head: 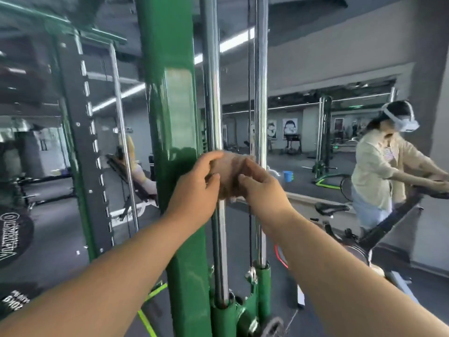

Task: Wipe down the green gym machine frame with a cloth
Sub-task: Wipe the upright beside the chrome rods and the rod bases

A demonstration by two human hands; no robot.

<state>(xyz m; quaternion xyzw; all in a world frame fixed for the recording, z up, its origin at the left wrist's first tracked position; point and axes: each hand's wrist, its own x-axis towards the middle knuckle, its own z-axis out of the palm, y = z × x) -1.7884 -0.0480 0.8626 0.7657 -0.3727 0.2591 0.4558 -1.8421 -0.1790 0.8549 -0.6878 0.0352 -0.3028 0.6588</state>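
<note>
Glossy dark green upright post [170,122]; brownish-tan cloth [230,173]; two chrome guide rods [211,93] at one o'clock from it; a small blue bucket [288,175] at three o'clock; black bike saddle [331,207] at four.

Glossy green painted metal frame [170,113], polished chrome guide rods [212,93], soft brownish cloth [230,171]

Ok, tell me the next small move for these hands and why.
Probably shift the cloth left onto the green post and press it flat. Both the left hand and right hand hold it bunched in front of the chrome rod, not against the green paint.
</note>
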